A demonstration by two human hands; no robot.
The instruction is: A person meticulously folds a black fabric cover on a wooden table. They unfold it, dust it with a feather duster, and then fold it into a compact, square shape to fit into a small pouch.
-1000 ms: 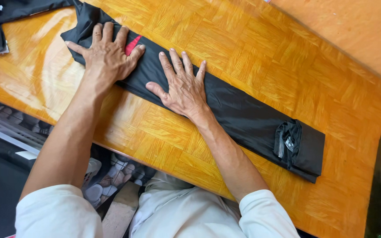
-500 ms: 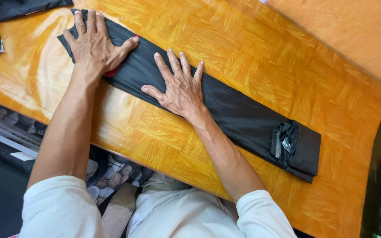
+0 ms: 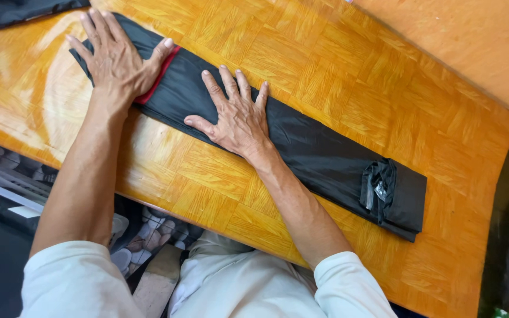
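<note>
While you lean over the worktop (image 3: 337,70), both your hands lie flat and open, palms down, on the long black folded cloth (image 3: 319,147). Nothing is gripped.

Left hand (image 3: 116,59): fingers spread, pressing the far left end of the cloth. Thumb sits at a red strip (image 3: 159,76) that shows along the cloth's edge beside the palm.

Right hand (image 3: 237,118): fingers spread, flat on the cloth's middle section, wrist coming off the near edge. The two hands are near each other, not touching.

Cloth position: it runs diagonally across the orange parquet-pattern worktop, from upper left under your left hand to lower right. It lies flat, folded into a narrow band. At the right end a small bunched black strap or tie (image 3: 378,188) sits on top, with a pale glint in it; can't tell what that part is.

Other bits: a second dark cloth piece (image 3: 7,12) lies at the top left corner of the worktop, apart from the long one. Your white sleeves (image 3: 349,288) show at the bottom edge.
</note>
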